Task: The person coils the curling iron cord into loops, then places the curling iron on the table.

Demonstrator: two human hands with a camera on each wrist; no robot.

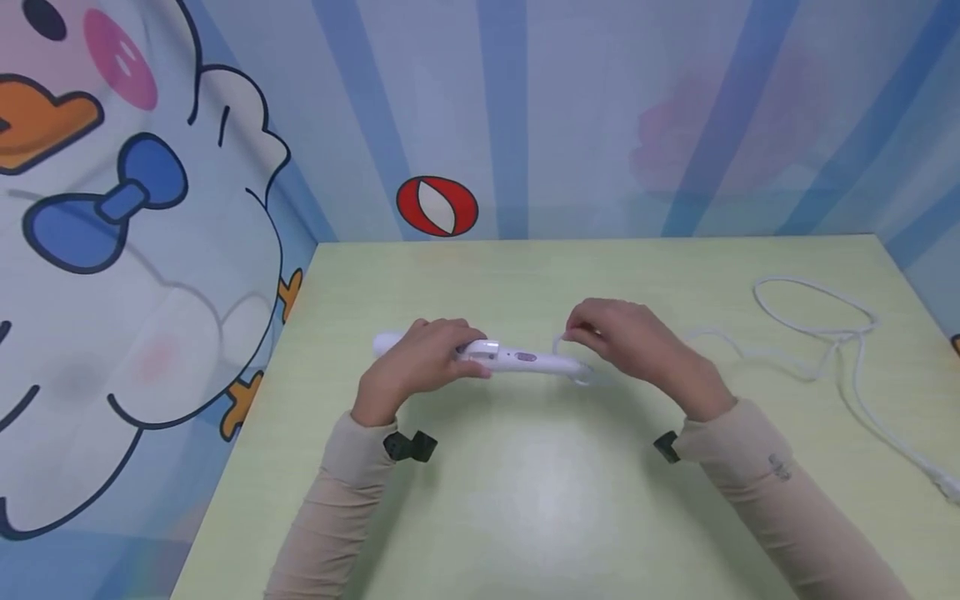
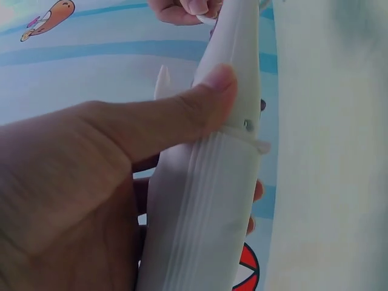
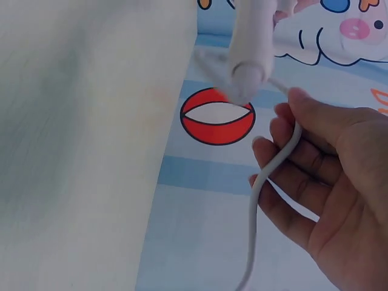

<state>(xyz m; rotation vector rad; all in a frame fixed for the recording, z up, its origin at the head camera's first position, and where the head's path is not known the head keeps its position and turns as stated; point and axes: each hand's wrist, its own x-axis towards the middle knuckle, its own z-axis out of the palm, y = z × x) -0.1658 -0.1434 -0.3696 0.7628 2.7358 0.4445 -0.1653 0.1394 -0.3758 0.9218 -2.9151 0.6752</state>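
A white curling iron (image 1: 551, 363) lies crosswise in front of me, its thick end to the left. My left hand (image 1: 427, 357) grips it around the middle; in the left wrist view the thumb presses along its ridged white body (image 2: 203, 206). An oval button panel (image 1: 526, 357) shows on the handle. My right hand (image 1: 633, 337) is by the handle's right end, pinching the white cord (image 3: 254, 212) between thumb and fingers. In the right wrist view the cord bends around the handle's tail end (image 3: 248, 76), blurred there, and hangs down past the fingertips.
The rest of the cord (image 1: 813, 332) loops across the right of the pale green table (image 1: 525, 517), ending in a plug (image 1: 948, 486) near the right edge. Behind the table stands a striped blue wall (image 1: 577, 125) with cartoon prints.
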